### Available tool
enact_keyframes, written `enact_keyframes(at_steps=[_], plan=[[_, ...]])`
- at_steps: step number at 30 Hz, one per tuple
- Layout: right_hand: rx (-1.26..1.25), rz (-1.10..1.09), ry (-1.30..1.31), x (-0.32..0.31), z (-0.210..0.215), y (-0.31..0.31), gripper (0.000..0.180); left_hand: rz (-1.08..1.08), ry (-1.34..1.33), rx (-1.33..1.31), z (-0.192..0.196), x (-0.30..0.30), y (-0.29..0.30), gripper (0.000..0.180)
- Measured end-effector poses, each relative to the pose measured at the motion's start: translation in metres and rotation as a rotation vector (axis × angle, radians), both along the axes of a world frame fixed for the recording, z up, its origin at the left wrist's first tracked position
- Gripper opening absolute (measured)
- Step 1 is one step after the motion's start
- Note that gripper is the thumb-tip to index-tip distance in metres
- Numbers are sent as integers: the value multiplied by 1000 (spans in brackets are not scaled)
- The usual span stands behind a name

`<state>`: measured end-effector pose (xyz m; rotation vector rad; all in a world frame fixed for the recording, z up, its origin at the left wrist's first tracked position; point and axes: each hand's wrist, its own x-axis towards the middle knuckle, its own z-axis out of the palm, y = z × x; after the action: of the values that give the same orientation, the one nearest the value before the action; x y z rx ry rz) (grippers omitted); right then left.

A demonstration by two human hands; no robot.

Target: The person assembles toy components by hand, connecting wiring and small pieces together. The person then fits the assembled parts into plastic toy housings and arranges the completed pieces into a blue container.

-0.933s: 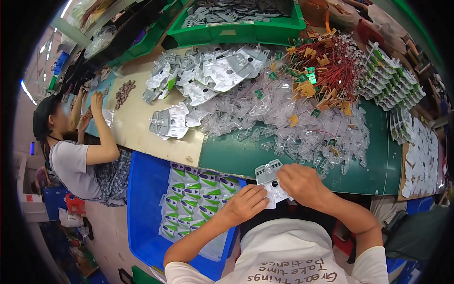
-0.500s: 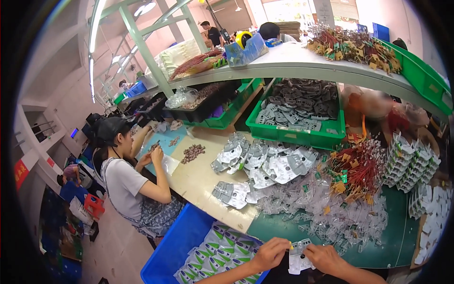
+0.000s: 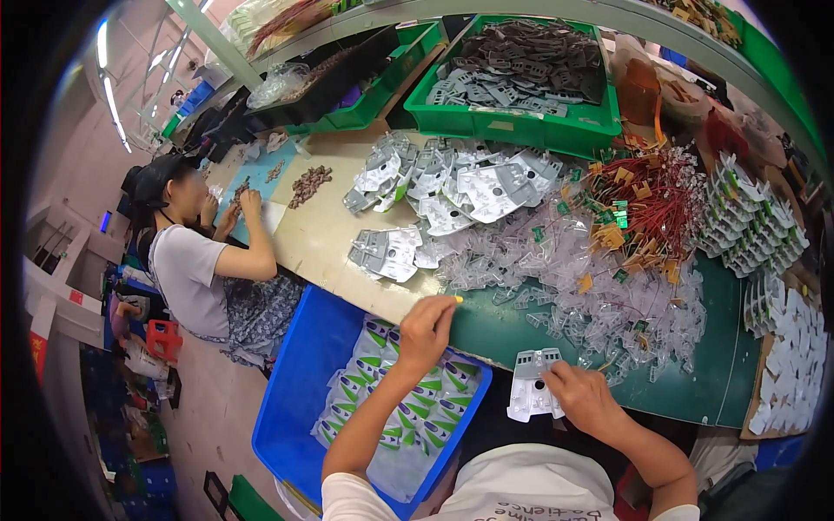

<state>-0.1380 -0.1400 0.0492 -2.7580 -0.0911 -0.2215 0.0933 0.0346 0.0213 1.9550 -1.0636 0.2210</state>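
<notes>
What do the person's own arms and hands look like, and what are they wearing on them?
Both forearms are bare; the left hand and right hand have no gloves, and no rings or watch are visible. Short white T-shirt sleeves cover only the upper arms. The shirt has dark lettering on the chest.

Bright, even overhead light; fluorescent tubes (image 3: 106, 80) at upper left blow out to white glare. Shadows soft, short, mostly under the surface (image 3: 695, 382) edge & around the blue bin (image 3: 287, 399). Clear plastic pieces (image 3: 556, 260) throw small specular glints. Heavy fisheye: straight edges bow toward rim, black vignette all round. Centre fairly sharp; far shelves & corners go soft, slightly smeared. Colours saturated, esp. greens & blues.
</notes>
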Motion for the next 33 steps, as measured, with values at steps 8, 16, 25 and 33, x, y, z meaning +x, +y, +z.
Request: enact_keyframes(at_steps=[8,16,25,33], plan=[[-13,26,35,-4,4,7,16,70,-144,155,3,11,-24,25],[13,-5,49,-1,9,5,22,-347,-143,146,-3,-27,-5,33],[25,-21,46,-5,7,8,21,-100,-25,322,1,-66,7,31],[38,-1,37,2,7,1,18,-221,158,149,4,-65,15,31]])
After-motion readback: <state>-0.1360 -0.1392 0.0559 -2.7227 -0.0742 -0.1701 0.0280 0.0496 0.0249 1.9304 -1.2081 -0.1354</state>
